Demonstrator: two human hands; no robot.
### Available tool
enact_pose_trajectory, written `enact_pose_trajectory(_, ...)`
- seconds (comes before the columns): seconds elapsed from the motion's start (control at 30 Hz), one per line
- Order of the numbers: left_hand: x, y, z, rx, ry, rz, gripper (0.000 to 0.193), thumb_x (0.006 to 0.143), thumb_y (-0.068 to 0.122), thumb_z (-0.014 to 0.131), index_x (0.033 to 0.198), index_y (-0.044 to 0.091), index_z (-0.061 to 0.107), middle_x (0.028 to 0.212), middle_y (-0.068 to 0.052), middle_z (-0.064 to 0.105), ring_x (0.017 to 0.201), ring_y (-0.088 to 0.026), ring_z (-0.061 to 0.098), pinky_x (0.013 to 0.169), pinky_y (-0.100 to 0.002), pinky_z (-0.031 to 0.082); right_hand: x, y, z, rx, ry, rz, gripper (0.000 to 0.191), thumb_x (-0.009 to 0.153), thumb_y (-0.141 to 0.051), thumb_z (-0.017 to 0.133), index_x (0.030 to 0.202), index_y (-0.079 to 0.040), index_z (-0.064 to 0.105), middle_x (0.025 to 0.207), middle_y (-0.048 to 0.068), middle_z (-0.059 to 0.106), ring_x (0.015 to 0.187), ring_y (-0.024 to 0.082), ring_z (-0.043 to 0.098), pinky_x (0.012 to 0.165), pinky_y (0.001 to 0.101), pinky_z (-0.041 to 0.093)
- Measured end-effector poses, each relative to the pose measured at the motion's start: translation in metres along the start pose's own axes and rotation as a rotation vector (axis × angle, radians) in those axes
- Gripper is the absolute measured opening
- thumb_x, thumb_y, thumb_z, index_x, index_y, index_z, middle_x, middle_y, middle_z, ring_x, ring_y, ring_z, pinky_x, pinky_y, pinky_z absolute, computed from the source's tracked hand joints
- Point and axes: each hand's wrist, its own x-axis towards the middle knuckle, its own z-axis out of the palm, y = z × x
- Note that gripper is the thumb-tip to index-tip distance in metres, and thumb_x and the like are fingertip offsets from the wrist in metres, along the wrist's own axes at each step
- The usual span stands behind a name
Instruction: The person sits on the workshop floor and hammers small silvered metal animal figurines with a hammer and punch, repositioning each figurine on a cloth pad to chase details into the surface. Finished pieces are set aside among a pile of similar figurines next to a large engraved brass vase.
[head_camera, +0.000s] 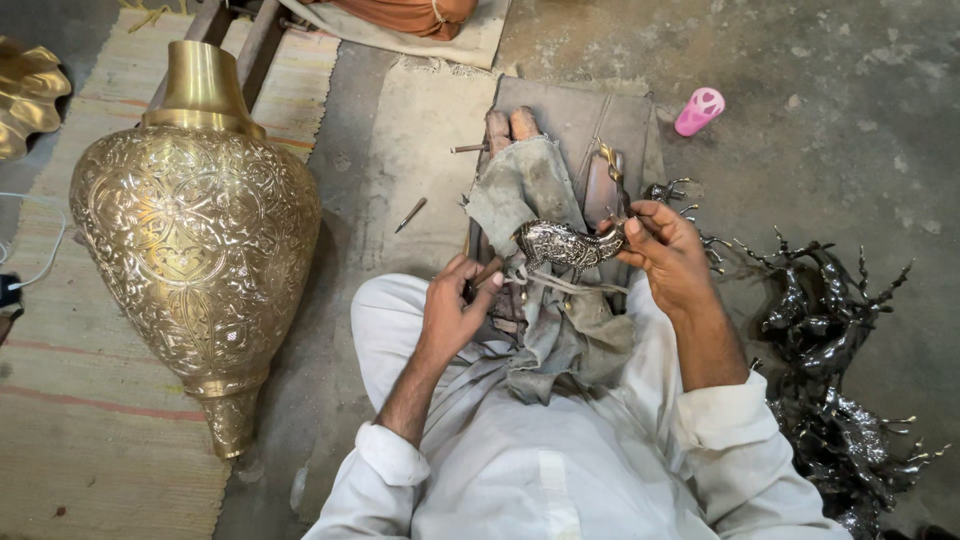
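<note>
Gripping metal deer figurine (565, 245), brass vase (200, 235) well apart

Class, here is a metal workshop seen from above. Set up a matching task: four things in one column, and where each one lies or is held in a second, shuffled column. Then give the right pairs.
Things:
1. large engraved brass vase
2. pink bottle
3. silver engraved animal figure
4. pile of dark metal deer figures

Places:
A. on the floor at the far right, beside the person's right arm
B. lying on its side on the striped mat, left
C. held at its end by the right hand
D. on the bare concrete floor, upper right

Pairs: 1-B, 2-D, 3-C, 4-A
</note>
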Motion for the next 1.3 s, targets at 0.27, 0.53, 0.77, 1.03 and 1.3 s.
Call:
enact_pose_trajectory(0.27,0.008,-0.002,-0.001,0.031,-0.078,0.028,0.026,0.090,0.018,0.076,0.085,-0.004,0.063,0.077,-0.013,0.053,0.064,-0.024,0.051,0.059,-0.037,0.041,-0.007,0.011,-0.007,0.110,0.054,-0.014,0.024,0.103,-0.017,0.067,0.125,-0.008,0.063,0.112,0.013,0.076,0.095,0.016,0.075,0.077,0.0257,0.061)
enact_pose_trajectory(0.53,0.016,0.000,0.000,0.031,-0.025,0.112,0.022,0.091,0.020,0.078,0.100,0.000,0.074,0.088,-0.011,0.061,0.075,-0.023,0.061,0.066,-0.036,0.049,-0.017,0.024,-0.012,0.209,0.117,-0.028,0.022,0.104,-0.017,0.065,0.125,-0.011,0.063,0.113,0.011,0.075,0.098,0.015,0.075,0.080,0.0269,0.061)
enact_pose_trajectory(0.77,-0.010,0.008,0.017,0.088,-0.270,0.157,0.019,0.090,0.021,0.079,0.101,0.006,0.078,0.092,-0.005,0.063,0.077,-0.019,0.065,0.066,-0.035,0.052,-0.023,0.037,-0.016,0.300,0.165,0.003,0.015,0.106,-0.019,0.065,0.120,-0.013,0.063,0.112,0.011,0.074,0.094,0.017,0.074,0.080,0.0306,0.060)
enact_pose_trajectory(1.03,0.003,-0.017,-0.016,-0.119,0.065,-0.006,0.006,0.084,0.006,0.070,0.087,0.002,0.073,0.081,-0.008,0.063,0.080,-0.021,0.064,0.072,-0.035,0.050,-0.028,0.055,-0.012,0.373,0.191,0.044,0.017,0.107,-0.023,0.066,0.117,-0.010,0.062,0.114,0.010,0.075,0.095,0.017,0.074,0.083,0.0310,0.061)
enact_pose_trajectory(1.3,-0.004,0.014,-0.018,0.128,-0.031,-0.049,0.037,0.079,0.019,0.080,0.111,0.002,0.074,0.095,-0.012,0.065,0.081,-0.023,0.066,0.072,-0.034,0.052,-0.035,0.042,-0.019,0.301,0.195,-0.173,0.040,0.100,-0.012,0.072,0.138,-0.008,0.059,0.121,0.011,0.071,0.102,0.018,0.072,0.088,0.0347,0.060)
